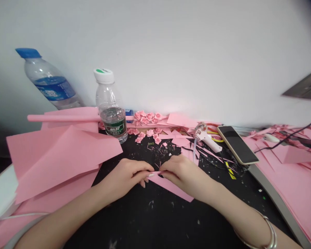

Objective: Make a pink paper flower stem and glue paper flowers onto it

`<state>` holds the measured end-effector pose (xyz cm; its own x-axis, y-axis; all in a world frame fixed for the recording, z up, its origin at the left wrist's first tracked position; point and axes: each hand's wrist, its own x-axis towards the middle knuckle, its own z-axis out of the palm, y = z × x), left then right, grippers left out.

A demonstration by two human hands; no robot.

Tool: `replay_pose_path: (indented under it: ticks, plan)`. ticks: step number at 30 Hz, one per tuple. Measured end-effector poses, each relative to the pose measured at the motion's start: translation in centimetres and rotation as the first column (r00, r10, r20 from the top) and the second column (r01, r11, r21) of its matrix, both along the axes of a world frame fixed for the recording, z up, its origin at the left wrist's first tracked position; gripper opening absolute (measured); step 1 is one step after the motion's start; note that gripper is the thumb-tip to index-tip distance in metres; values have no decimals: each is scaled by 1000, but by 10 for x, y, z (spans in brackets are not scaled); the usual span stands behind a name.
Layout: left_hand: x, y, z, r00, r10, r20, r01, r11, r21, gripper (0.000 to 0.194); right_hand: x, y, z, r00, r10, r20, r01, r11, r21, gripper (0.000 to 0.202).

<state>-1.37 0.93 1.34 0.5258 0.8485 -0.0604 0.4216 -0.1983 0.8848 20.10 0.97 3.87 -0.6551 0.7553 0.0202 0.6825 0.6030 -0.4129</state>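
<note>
A piece of pink paper (175,188) is pinched along its upper edge between both hands, over the black tabletop. My left hand (132,174) is closed on its left end, thumb and fingers pressed together. Close beside it, my right hand (180,173) is closed on the same edge, its thumb on the near side. The paper's loose part slants down to the right below my right hand. My fingers partly hide the pinched edge, so its exact fold cannot be made out. Beyond my hands lie several folded pink paper roses (145,118).
Large pink sheets (64,152) lie at left, more pink paper (295,183) at right. A clear water bottle (111,110) and a blue-capped bottle (52,81) stand by the wall. A glue gun (207,136), a phone (237,144), cords and scraps lie back right.
</note>
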Motion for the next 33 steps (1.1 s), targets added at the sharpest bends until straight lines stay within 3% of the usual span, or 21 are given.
replay_pose_path:
  ticks: [3,6,11,14,21,33]
  plan:
    - [1,0,1,998,56,19,-55,998,-26,17,-1,7,3,998,3,-70,-17,982,-189,18]
    - [2,1,2,990,126,56,-121,989,-87,13,1,9,5,989,-70,-129,32,962,-273,16]
    - [3,2,-2,944,248,218,-157,919,-363,16,6,9,3,958,-202,-205,109,913,-392,16]
    - [3,2,-5,924,278,262,-142,886,-441,18,8,9,0,942,-244,-232,120,887,-446,18]
    - [2,4,-7,914,316,253,-169,867,-470,18,11,10,-4,930,-285,-232,134,851,-507,17]
    - [2,1,-4,910,306,279,-164,885,-436,17,9,8,-10,915,-320,-247,121,800,-587,18]
